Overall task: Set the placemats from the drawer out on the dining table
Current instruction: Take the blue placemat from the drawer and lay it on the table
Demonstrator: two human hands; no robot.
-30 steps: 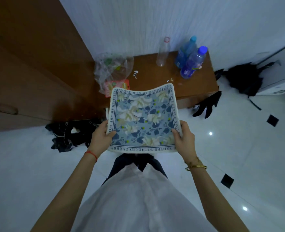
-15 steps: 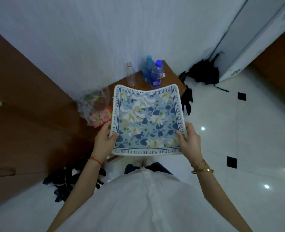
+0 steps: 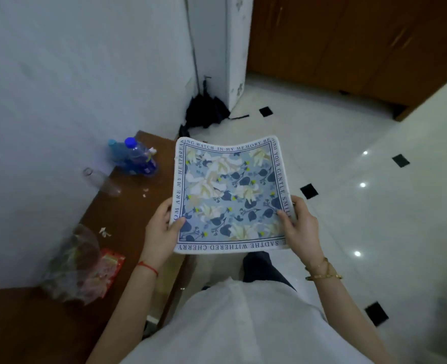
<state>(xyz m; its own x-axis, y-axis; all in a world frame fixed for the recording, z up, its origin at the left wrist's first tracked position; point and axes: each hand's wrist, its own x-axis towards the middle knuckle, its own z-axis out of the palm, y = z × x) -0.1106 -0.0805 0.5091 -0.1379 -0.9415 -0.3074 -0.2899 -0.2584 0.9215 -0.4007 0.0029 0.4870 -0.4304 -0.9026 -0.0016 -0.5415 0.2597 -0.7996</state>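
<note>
Placemat [image 3: 230, 195] held flat between both hands, left hand [image 3: 162, 232] gripping its near left edge, right hand [image 3: 300, 228] gripping its near right edge, thumbs on top, far edge curling upward.

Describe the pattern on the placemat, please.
Head view: the placemat shows white flowers and dark blue leaves on light blue, framed by a white border with dark lettering.

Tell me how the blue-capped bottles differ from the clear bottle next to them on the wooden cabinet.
The blue-capped bottles have blue caps on and blue-tinted bodies; the clear bottle shows no cap at its open neck and looks colourless. The blue-capped bottles carry labels; no label shows on the clear bottle. The blue-capped bottles stand as a touching pair nearer the cabinet's far end; the clear bottle stands alone. Both are plastic and stand on the wooden cabinet along the wall.
</note>
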